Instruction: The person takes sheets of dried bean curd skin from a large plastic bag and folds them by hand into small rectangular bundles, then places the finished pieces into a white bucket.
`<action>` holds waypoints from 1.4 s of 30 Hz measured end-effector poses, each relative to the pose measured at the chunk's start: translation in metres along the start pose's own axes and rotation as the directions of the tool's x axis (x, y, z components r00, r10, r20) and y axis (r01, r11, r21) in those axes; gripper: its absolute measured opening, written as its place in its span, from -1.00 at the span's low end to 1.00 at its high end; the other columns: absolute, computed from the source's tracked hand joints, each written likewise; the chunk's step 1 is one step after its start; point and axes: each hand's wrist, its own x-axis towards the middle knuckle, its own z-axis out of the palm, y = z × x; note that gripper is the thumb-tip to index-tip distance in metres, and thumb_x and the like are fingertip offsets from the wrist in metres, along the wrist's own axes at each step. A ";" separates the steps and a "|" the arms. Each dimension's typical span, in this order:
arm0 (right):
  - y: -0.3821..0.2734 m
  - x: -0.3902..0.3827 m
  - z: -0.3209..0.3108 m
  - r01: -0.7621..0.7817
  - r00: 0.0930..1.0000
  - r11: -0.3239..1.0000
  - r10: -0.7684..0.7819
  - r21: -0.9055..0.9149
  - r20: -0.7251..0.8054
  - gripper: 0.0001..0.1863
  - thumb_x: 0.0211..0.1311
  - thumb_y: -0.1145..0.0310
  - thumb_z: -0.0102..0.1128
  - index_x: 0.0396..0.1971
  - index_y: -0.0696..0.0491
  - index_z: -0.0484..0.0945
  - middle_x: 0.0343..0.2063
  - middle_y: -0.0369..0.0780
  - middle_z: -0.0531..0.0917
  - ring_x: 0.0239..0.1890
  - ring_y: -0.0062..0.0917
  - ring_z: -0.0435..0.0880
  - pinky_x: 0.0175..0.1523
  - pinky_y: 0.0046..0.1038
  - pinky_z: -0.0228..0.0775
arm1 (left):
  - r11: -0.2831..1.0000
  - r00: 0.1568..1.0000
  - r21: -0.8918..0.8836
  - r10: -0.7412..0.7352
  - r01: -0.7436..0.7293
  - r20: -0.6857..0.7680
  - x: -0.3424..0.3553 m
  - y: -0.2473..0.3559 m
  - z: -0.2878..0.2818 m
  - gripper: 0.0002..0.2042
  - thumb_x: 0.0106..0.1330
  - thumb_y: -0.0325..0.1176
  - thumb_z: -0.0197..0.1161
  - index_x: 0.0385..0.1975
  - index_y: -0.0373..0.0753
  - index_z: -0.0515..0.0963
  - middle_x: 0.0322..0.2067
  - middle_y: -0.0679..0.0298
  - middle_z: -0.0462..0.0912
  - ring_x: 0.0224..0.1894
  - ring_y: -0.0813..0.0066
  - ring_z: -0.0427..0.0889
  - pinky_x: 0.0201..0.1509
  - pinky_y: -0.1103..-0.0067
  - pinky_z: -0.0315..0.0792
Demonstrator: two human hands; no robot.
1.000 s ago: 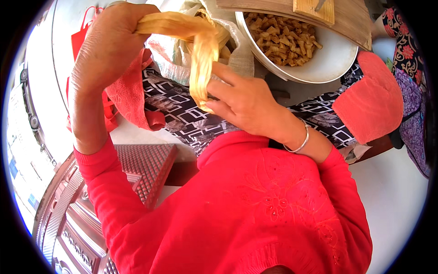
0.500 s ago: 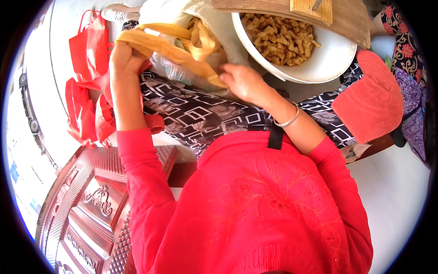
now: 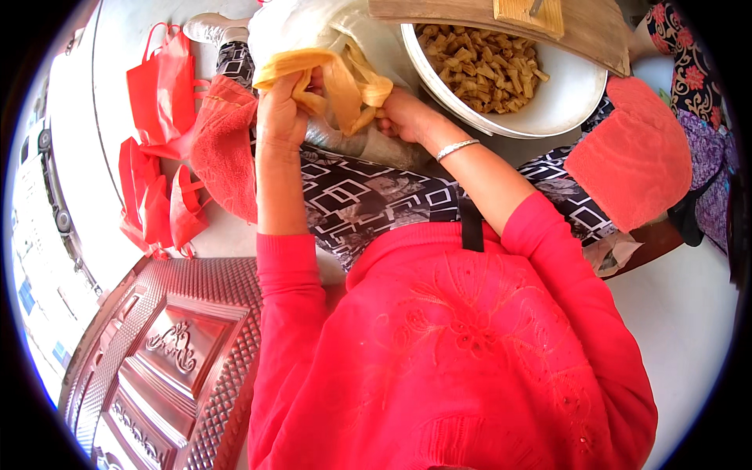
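Two hands, left hand [image 3: 283, 117] and right hand [image 3: 407, 117], had fingers closed on a tan sheet [image 3: 333, 78]; likely soft, light, tear-prone; hold by edges.

Red embroidered top, sleeves pushed up; silver bracelet [image 3: 457, 147], blk/wht patterned trousers [image 3: 368, 200].

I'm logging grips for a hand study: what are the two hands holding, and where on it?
Both hold one yellowish sheet. The left hand grips its left end, fingers wrapped over the top edge; the right hand pinches the bunched right end.
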 end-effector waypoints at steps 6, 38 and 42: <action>-0.002 0.032 0.000 0.723 0.618 0.417 -0.746 -0.550 0.247 -0.74 0.22 0.36 0.13 -0.08 0.02 0.55 -0.20 -0.17 0.70 -0.18 -0.36 0.64 0.01 -0.46 0.41 | 0.957 0.982 0.244 0.177 -0.155 -0.071 -0.006 0.006 0.044 -0.75 0.33 -0.32 0.17 -0.07 -0.27 0.49 -0.21 0.24 0.62 -0.20 0.41 0.60 -0.11 0.48 0.49; -0.037 -0.090 0.016 0.457 0.737 0.116 -0.605 -0.882 0.302 -0.70 0.06 0.32 0.22 -0.18 0.08 0.60 -0.23 -0.05 0.67 -0.16 -0.20 0.63 -0.08 -0.30 0.46 | 0.830 0.984 0.551 -0.017 -0.086 0.179 -0.033 0.016 0.048 -0.63 0.23 -0.28 0.28 -0.03 -0.33 0.50 -0.24 0.35 0.58 -0.24 0.65 0.53 -0.16 0.69 0.41; -0.022 -0.082 0.016 0.400 0.615 0.062 -0.758 -0.914 0.217 -0.78 0.04 0.25 0.11 -0.41 0.05 0.64 -0.41 -0.08 0.67 -0.33 -0.13 0.65 -0.23 -0.18 0.47 | 0.746 0.980 0.657 -0.026 -0.112 0.196 -0.020 0.010 0.029 -0.74 0.31 -0.27 0.19 -0.12 -0.31 0.52 -0.31 0.39 0.57 -0.28 0.70 0.50 -0.23 0.72 0.40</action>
